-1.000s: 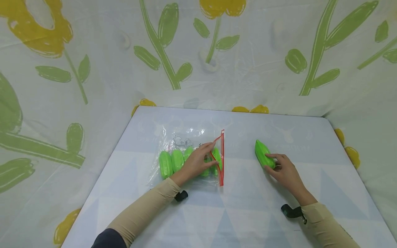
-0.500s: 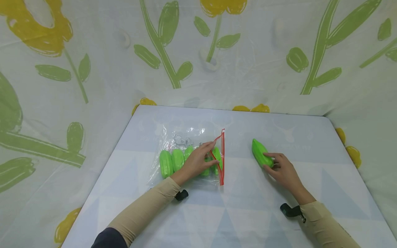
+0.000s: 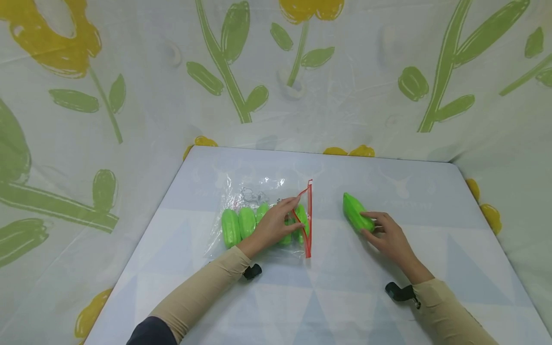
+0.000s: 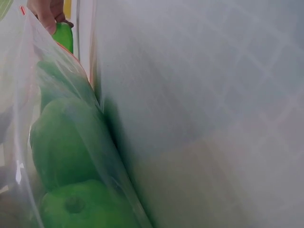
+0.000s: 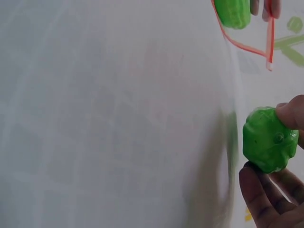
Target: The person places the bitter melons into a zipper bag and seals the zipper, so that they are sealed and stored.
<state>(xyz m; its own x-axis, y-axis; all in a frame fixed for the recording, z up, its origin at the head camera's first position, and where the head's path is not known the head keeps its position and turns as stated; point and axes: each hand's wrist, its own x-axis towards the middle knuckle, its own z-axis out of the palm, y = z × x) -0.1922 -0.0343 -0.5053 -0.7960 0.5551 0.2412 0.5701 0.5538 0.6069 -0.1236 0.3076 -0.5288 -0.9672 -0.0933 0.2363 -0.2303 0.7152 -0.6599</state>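
The loose vegetable point(image 3: 357, 212) and the right hand point(image 3: 390, 239) have shifted left, nearer the bag point(image 3: 276, 185). Over the bagged vegetables point(image 3: 247, 223), the left hand point(image 3: 273, 224) grips the bag's red-edged mouth point(image 3: 309, 215), apparently to keep it parted. The right hand pinches the loose vegetable's near end, its tip free beyond the fingers, apart from the bag.

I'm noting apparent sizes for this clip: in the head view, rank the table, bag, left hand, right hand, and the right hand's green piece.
1. Table
2. Bag
3. Left hand and right hand: look alike, so unranked
4. Green piece, partly covered by fingers
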